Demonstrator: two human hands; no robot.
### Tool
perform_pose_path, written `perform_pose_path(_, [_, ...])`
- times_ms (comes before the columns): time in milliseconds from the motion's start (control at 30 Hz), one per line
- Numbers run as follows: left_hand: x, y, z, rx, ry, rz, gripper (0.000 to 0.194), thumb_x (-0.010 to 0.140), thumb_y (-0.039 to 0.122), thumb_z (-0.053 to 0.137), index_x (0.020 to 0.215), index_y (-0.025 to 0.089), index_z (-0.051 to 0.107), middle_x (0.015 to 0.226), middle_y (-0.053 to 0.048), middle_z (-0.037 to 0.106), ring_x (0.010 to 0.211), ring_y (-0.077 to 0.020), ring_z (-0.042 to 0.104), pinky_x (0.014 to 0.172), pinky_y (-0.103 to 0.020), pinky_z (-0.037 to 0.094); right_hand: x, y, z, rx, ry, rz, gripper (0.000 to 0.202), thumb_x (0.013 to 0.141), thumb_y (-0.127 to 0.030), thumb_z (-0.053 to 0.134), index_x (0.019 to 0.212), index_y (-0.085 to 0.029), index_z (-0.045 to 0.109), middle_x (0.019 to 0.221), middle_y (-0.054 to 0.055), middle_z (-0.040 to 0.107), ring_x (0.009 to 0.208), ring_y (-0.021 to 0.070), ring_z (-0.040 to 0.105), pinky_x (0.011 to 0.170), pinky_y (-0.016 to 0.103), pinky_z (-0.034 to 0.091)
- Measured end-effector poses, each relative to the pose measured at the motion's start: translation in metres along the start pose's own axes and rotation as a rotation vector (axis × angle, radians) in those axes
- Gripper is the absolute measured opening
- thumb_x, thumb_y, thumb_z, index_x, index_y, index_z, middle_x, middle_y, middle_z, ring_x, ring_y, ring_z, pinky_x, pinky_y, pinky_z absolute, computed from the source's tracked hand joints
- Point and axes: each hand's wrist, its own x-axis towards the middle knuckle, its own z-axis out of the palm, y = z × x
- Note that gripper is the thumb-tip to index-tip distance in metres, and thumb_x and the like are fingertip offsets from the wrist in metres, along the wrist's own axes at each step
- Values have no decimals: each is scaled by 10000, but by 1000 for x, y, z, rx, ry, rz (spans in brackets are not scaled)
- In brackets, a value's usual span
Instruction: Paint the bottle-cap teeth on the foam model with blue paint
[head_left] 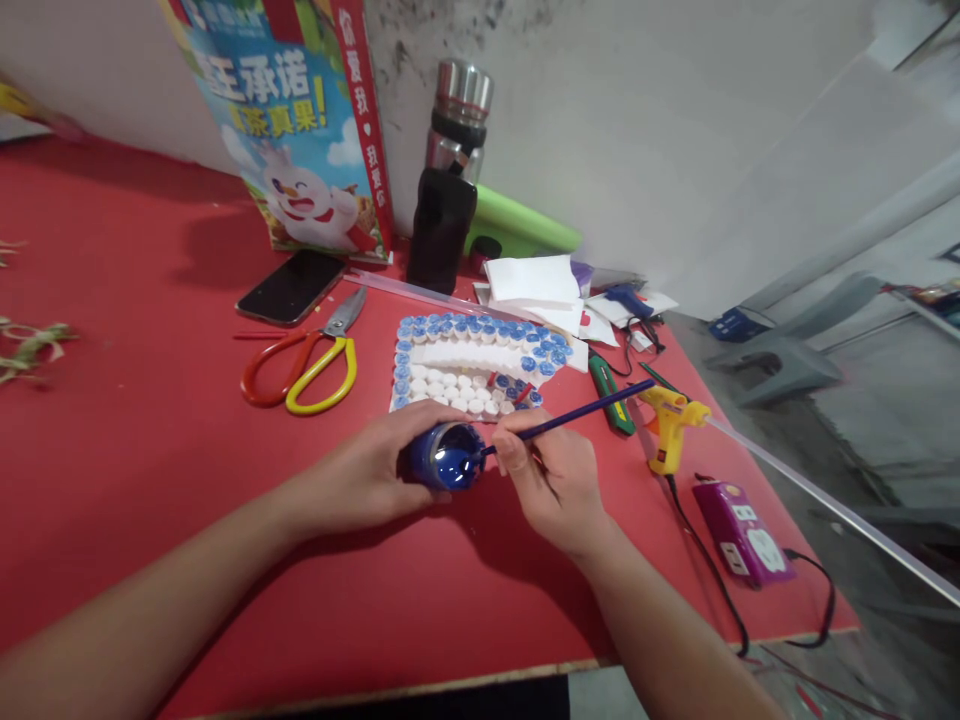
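My left hand (375,465) is wrapped round a small jar of blue paint (456,466), its open mouth tilted toward me. Between the thumb and fingers of my right hand (555,475) is a dark blue brush (581,410), its lower end at the jar's mouth. Just beyond both hands lies a white piece covered with rows of small round pieces (454,385). Those along its top, left and right edges are blue; many in the middle are white. My hands cover part of its near edge.
Red-and-yellow scissors (322,370) and a phone (291,287) lie left on the red table (315,620). Behind stand a printed bag (300,150), a black phone-like object (442,225) and a steel bottle (461,105). Rightward are a green cutter (611,393), yellow glue gun (670,425) and purple power box (742,535).
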Motion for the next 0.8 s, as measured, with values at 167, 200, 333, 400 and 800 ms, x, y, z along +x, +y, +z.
perform_pose_path(167, [0, -1, 0, -8, 1, 6, 581, 798, 154, 798, 1345, 275, 643, 1286, -45, 723, 1135, -259, 723, 956, -345, 586, 0, -1, 1, -4, 6, -5, 209, 1092, -325, 558, 932, -234, 656, 707, -15, 701, 541, 110, 617, 558, 239, 469])
perform_pose_path(200, [0, -1, 0, -5, 1, 8, 577, 801, 158, 801, 1344, 275, 643, 1290, -46, 721, 1139, -259, 721, 958, -346, 585, 0, -1, 0, 1, 12, -4, 209, 1093, -317, 558, 926, -233, 651, 708, -17, 698, 532, 104, 605, 551, 236, 461])
perform_pose_path(333, [0, 0, 0, 7, 6, -2, 569, 796, 158, 816, 1327, 279, 650, 1271, -34, 728, 1125, -254, 722, 959, -347, 581, -3, -2, -2, 30, 61, 3, 194, 1090, -306, 566, 931, -230, 646, 657, -39, 639, 499, 95, 552, 522, 233, 425])
perform_pose_path(400, [0, 2, 0, -13, 9, -25, 562, 794, 174, 833, 1317, 275, 656, 1254, -36, 737, 1116, -258, 729, 944, -345, 588, -5, -1, -4, 36, 100, 34, 204, 1088, -325, 571, 929, -228, 654, 637, -45, 607, 493, 97, 534, 505, 236, 411])
perform_pose_path(800, [1, 4, 1, -22, 34, -64, 576, 809, 303, 887, 1337, 267, 660, 1279, -65, 745, 1134, -279, 734, 941, -361, 602, -5, 5, -11, 137, 243, 136, 235, 1067, -305, 605, 858, -216, 666, 625, -45, 593, 482, 81, 504, 467, 222, 412])
